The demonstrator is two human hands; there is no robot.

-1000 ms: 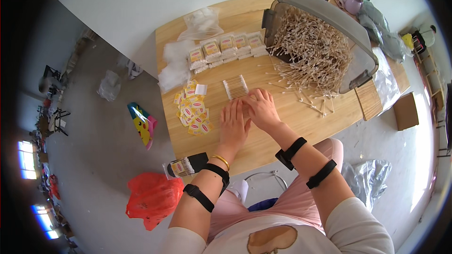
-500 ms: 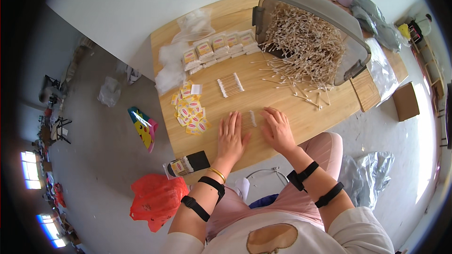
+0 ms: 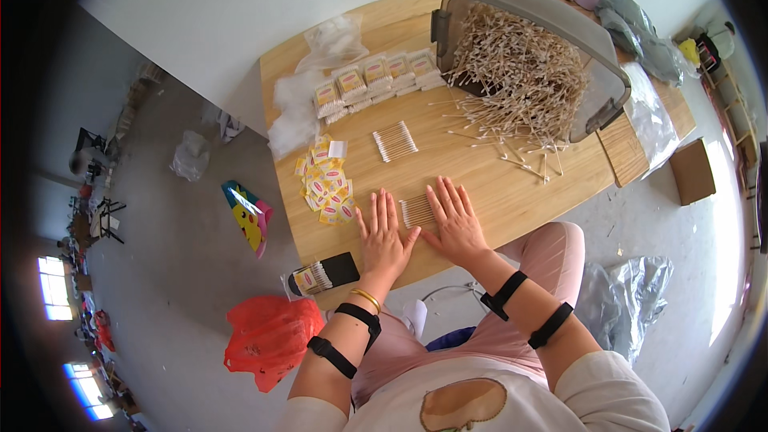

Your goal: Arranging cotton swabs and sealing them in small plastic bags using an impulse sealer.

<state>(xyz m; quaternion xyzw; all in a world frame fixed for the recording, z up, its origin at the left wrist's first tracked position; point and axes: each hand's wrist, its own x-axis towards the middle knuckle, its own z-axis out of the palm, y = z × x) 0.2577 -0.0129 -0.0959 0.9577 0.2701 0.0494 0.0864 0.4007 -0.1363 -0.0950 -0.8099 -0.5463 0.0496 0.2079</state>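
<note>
Straps come first, black ones (image 3: 550,326) on both forearms; past the gold bangle (image 3: 366,298) a cotton-swab pack (image 3: 310,278) sits on a black pad (image 3: 344,268) at the near-left table edge. Now the left hand (image 3: 384,246), palm down, fingers stretched out, clamped on nothing; the right hand (image 3: 459,230) spreads just as flat, and the two thumbs almost meet. Between the hands, on the wooden table (image 3: 512,196), lies the near row of swabs (image 3: 414,212). And here's the change: the right hand has come in to the row's right end, while the left has eased off the other, baring those left tips. As I read it, the sticks are now framed from both sides rather than gripped, and they look tidily aligned. Beyond waits a second row (image 3: 394,142), untouched, with yellow-and-white label cards (image 3: 324,184) to its left. Farther still, stacked swab packs (image 3: 376,74), then the tipped grey bin (image 3: 552,14) spilling loose swabs (image 3: 520,72).
</note>
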